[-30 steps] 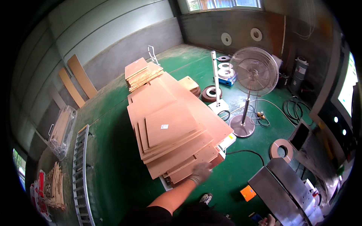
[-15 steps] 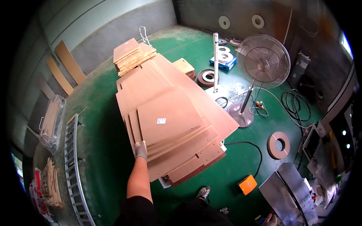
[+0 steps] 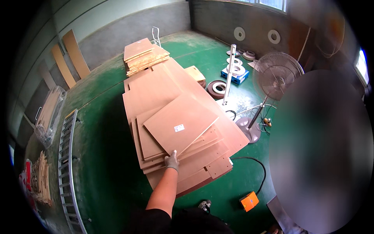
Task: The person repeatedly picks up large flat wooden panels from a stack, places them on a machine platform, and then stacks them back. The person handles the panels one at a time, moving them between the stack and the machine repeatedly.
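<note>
Gloved, the left hand [image 3: 172, 160] grips the near corner of the top board [image 3: 180, 129], a thin tan sheet with a small white label, fingers closed over its edge. That board lies skewed on the stack of boards [image 3: 183, 117], a long pile on the green floor [image 3: 105, 128]; its near corner is raised slightly off the sheets beneath. The right hand is out of sight. Beyond the stack's far end sits a second, smaller pile [image 3: 144, 54]; to the stack's right stands a pedestal fan [image 3: 272, 78], and to its left a ladder [image 3: 68, 163] lies flat. The step in hand looks like peeling the top sheet free. Next, I judge, the sheet needs a second grip along another edge, since it will flex from one corner.
</note>
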A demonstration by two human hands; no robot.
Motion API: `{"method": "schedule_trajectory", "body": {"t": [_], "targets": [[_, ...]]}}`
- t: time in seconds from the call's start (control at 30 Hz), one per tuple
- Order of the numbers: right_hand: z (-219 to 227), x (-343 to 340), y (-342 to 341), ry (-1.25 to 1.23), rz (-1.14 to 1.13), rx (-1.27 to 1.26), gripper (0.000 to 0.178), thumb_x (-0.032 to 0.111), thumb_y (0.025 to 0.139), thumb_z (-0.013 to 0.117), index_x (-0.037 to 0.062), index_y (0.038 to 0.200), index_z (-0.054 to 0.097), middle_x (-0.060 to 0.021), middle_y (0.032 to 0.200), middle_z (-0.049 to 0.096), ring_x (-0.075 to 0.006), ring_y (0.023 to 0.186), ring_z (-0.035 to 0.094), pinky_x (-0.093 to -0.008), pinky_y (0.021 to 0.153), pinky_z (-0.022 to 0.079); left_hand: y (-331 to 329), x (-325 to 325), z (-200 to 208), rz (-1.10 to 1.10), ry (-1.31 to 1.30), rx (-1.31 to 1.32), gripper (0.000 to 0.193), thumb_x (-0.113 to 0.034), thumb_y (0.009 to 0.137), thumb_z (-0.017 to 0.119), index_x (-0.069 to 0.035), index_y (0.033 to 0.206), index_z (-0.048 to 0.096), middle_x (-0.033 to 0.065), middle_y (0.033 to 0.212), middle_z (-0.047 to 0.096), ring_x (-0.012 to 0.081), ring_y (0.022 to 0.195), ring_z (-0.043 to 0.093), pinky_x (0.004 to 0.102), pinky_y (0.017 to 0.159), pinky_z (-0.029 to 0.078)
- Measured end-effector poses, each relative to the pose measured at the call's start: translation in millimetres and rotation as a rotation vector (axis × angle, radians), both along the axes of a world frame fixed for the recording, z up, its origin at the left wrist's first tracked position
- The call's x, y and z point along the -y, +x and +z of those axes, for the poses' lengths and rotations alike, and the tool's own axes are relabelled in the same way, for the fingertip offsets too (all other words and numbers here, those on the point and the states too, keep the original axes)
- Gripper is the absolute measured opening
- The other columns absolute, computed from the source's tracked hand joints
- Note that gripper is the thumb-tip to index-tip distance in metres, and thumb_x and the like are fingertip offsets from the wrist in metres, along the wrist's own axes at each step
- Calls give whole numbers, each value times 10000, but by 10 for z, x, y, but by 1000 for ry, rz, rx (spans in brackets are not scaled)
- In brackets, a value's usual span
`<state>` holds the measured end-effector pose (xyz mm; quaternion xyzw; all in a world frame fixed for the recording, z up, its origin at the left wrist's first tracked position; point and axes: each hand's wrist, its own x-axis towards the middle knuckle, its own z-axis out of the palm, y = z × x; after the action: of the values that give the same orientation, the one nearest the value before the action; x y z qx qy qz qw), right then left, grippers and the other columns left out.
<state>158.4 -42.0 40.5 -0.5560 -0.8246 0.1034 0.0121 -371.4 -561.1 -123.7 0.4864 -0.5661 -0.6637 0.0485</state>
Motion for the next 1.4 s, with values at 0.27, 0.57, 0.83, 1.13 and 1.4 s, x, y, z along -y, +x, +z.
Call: {"method": "schedule_trajectory", "body": {"t": [0.27, 0.57, 0.83, 1.13, 1.4], "targets": [[-131, -32, 138, 70, 59, -42, 533, 489, 1054, 580, 42, 1269, 775, -237, 1216, 763, -423, 1116, 718, -498, 976, 555, 756, -43, 21, -419, 316, -271, 278, -332, 1093, 635, -55, 1096, 615, 68, 874, 699, 163, 716, 687, 319, 634, 585], [-305, -147, 200, 87, 18, 19, 583, 553, 1034, 576, 54, 1258, 778, -241, 1158, 775, -446, 1057, 730, -530, 916, 568, 1670, 201, 129, -147, 901, -216, 536, -299, 1044, 669, -67, 1505, 522, 163, 1533, 585, 395, 1410, 558, 621, 1142, 490], [-602, -373, 344, 39, 67, -43, 489, 486, 1042, 580, 101, 1285, 758, -229, 1198, 754, -428, 1078, 713, -519, 940, 551, 1506, 265, 860, -522, 360, -422, 485, -223, 969, 749, 26, 1368, 629, 168, 1274, 704, 346, 1170, 704, 505, 1032, 590], [-314, 202, -552, -1186, -166, -1346, 659, 585, 1046, 638, 50, 1427, 589, -114, 1231, 709, -264, 1127, 683, -441, 985, 541, 1306, -204, 2001, -1155, 774, -256, 707, -103, 846, 788, 20, 1498, 545, 167, 1384, 674, 323, 1271, 661, 477, 1115, 539], [-259, 750, -9, -1034, -365, -1424, 607, 472, 1020, 721, -2, 1389, 633, -100, 1277, 726, -233, 1136, 703, -405, 1009, 560, 1008, -2182, 1999, -1878, 571, -82, 610, -217, 990, 772, 38, 1500, 554, 141, 1385, 673, 213, 1222, 659, 338, 1031, 552]]}}
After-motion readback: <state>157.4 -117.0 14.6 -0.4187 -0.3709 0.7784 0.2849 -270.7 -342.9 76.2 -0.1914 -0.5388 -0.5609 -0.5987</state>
